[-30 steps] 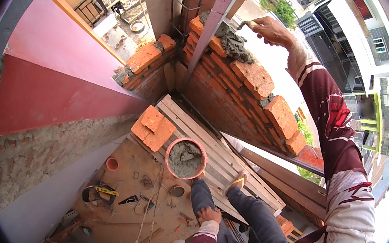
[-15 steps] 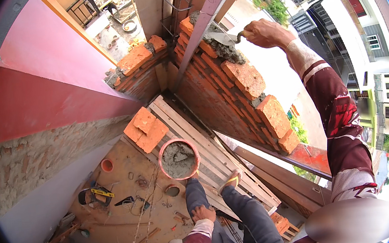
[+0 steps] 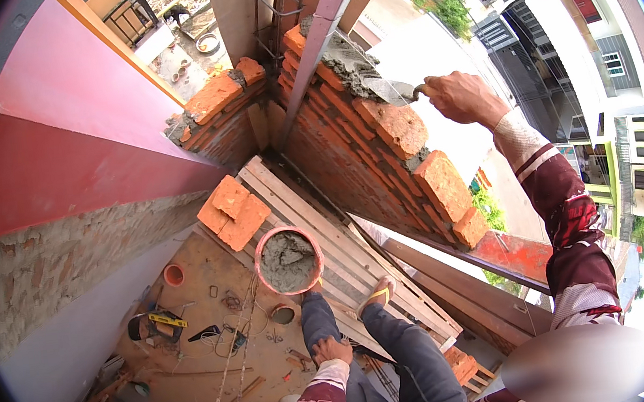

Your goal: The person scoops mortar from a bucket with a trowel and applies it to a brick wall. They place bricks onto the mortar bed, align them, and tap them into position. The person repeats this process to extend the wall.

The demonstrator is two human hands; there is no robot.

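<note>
A trowel (image 3: 393, 91) is in my right hand (image 3: 465, 97), the fingers wrapped round its handle. Its blade touches the top of the brick wall (image 3: 355, 145), at the near end of a bed of wet grey mortar (image 3: 346, 59). Just nearer lies an orange brick (image 3: 397, 125) in the top course. My left hand (image 3: 333, 351) rests on my left leg with nothing in it, fingers laid over the trouser cloth. By my left foot stands a reddish bucket (image 3: 320, 261) part filled with mortar.
Loose bricks (image 3: 241, 220) lie on the plank platform (image 3: 336, 259) under my feet. A pole (image 3: 315, 67) rises against the wall near the corner. Two ropes (image 3: 238, 369) hang at the left. Tools and a small pot (image 3: 174, 275) lie on the floor below. Houses stand beyond the wall.
My right hand has drawn the trowel nearer along the wall top. Mortar that stood in a lump now looks more spread out. My left hand stays on the leg.
</note>
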